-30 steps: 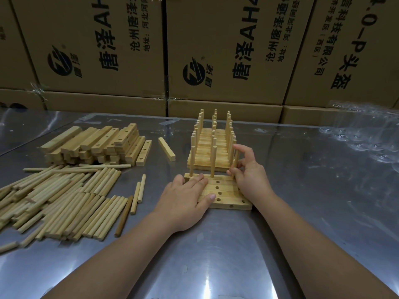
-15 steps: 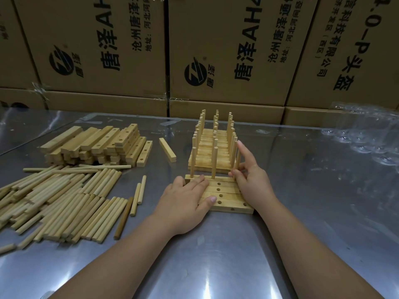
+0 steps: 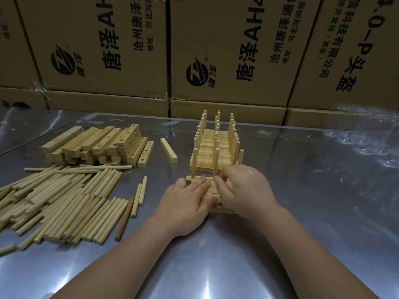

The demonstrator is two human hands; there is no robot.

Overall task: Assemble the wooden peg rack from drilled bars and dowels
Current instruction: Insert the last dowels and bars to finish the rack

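A flat row of drilled bars (image 3: 190, 180) lies in front of me on the metal table (image 3: 302, 201). Three dowels stand in its far bar: left (image 3: 193, 162), middle (image 3: 216, 160) and right (image 3: 240, 156). My left hand (image 3: 185, 199) rests flat on the bars with straight fingers. My right hand (image 3: 244, 190) is over the right half of the bars, blurred, with loosely curled fingertips near the base of the middle dowel; it holds nothing I can see. Most of the bars are hidden under both hands.
Finished peg racks (image 3: 213, 145) stand stacked just behind the bars. Loose dowels (image 3: 64, 197) spread over the table's left side, with a heap of drilled bars (image 3: 97, 145) behind them and one bar (image 3: 168, 150) apart. Cardboard boxes (image 3: 226, 50) wall the back; clear plastic (image 3: 367, 137) lies far right.
My right hand has let go of the right dowel and moved left over the bars. That dowel now stands free. My left hand has stayed flat on the bars.
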